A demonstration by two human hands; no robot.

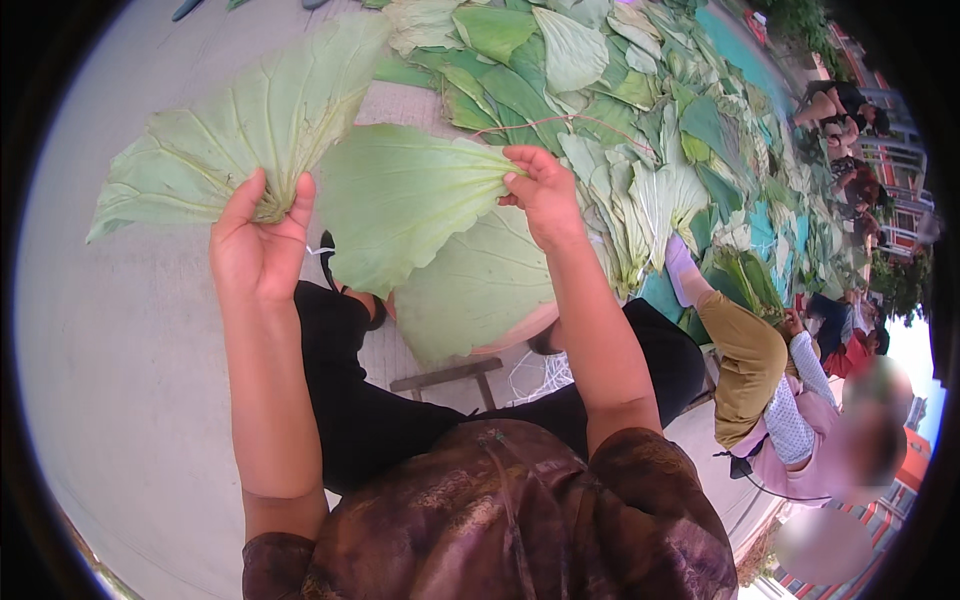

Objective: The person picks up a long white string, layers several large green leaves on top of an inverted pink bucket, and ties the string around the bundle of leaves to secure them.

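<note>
Left hand (262, 250): pinched a fan-shaped leaf (240, 145) at 11 o'clock.
Right hand (550, 202): pinched a second leaf (410, 200), near 12, by its narrow end.
Leaf feel: I judged both light, pliable, easily torn, best held at the ribbed base.
Tally: two held, one lower leaf (480, 275); the 1 o'clock heap (575, 50) defied my count.

Pale lotus leaf (235, 145) fans up from your left hand (260, 245), base bunched; wavy-edged green lotus leaf (400, 200) spreads leftward from your right hand (547, 198).
</note>
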